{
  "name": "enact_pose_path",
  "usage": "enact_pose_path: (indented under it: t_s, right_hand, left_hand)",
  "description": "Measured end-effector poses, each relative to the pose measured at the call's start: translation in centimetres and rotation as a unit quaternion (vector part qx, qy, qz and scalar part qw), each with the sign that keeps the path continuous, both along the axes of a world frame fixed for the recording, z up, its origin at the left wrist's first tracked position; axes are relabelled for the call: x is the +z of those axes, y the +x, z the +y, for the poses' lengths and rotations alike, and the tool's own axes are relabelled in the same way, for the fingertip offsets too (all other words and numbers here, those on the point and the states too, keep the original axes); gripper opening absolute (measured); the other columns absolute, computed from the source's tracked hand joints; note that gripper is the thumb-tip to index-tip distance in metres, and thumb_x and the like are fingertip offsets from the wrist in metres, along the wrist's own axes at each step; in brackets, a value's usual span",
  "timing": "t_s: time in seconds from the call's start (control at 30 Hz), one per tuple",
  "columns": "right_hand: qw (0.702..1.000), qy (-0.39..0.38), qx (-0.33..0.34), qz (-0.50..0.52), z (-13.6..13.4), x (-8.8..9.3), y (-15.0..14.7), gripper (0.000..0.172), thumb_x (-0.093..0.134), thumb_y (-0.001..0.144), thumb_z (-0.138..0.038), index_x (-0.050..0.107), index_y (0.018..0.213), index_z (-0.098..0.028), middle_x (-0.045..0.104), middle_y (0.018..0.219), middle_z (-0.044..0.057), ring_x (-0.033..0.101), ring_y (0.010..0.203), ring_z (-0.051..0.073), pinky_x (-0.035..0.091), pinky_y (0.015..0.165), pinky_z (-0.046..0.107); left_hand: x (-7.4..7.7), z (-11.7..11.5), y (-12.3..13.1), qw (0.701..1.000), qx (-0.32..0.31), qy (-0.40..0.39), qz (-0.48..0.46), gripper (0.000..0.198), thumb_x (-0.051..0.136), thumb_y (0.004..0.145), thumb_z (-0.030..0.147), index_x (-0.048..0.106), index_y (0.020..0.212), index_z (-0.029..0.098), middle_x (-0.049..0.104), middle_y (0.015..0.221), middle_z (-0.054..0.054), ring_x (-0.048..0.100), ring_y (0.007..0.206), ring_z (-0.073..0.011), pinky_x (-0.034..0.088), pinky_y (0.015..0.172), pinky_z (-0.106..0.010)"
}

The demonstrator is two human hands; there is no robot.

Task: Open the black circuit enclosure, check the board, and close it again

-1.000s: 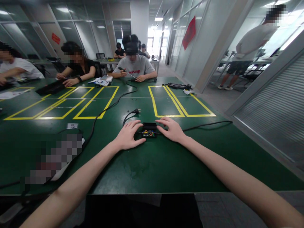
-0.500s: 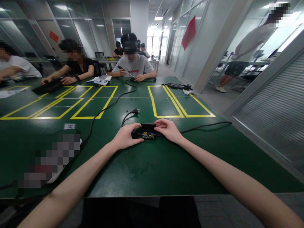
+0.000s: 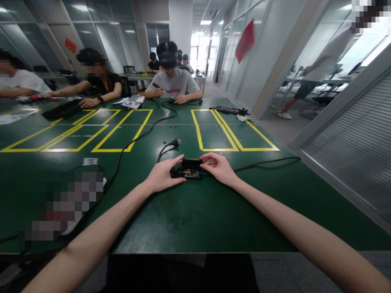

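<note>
A small black power adapter [image 3: 190, 170] with its case open, showing coloured parts inside, rests on the green table [image 3: 195, 211] straight ahead of me. My left hand [image 3: 163, 175] grips its left end with fingers curled over the top edge. My right hand [image 3: 219, 167] grips its right end the same way. A black cable [image 3: 265, 162] runs from the adapter to the right, and another cable ends in a plug [image 3: 174, 143] just beyond it.
Yellow taped rectangles [image 3: 214, 132] mark the table beyond the adapter. A long black cord [image 3: 134, 140] crosses the table on the left. Several people sit at the far side; one holds a tool [image 3: 163, 92]. A black device [image 3: 229, 110] lies far right.
My hands went from lying flat beside the adapter to closing on both its ends. Since half a second ago they have barely shifted.
</note>
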State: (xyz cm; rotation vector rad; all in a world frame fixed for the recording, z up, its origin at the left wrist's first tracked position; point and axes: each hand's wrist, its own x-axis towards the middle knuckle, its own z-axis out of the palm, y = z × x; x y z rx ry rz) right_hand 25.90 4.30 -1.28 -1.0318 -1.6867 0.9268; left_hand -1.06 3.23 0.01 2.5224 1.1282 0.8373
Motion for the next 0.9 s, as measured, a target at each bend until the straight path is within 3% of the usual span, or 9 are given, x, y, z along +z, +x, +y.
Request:
enact_pose_path:
  t_s: [0.4,0.9]
  right_hand:
    - [0.999,0.032,0.005,-0.012,-0.39,0.28,-0.1,0.023,0.073,0.08,-0.031,0.07,0.101,-0.02,0.075,0.092,0.005,0.072,0.074,0.018,0.061,0.067,0.031]
    - [0.995,0.084,0.018,-0.057,-0.93,0.78,-0.08,0.017,0.069,0.084,-0.026,0.069,0.1,-0.021,0.075,0.094,0.005,0.072,0.078,0.018,0.064,0.075,0.035]
  left_hand:
    - [0.31,-0.14,0.1,1.0,-0.015,-0.004,-0.009,0.072,0.082,0.08,0.039,0.055,0.145,0.023,0.067,0.141,-0.01,0.067,0.126,-0.0283,0.055,0.108,-0.042]
    - [0.43,-0.21,0.21,1.0,-0.017,-0.013,-0.009,0.063,0.08,0.081,0.037,0.057,0.138,0.024,0.071,0.133,-0.008,0.071,0.118,-0.0262,0.056,0.104,-0.039]
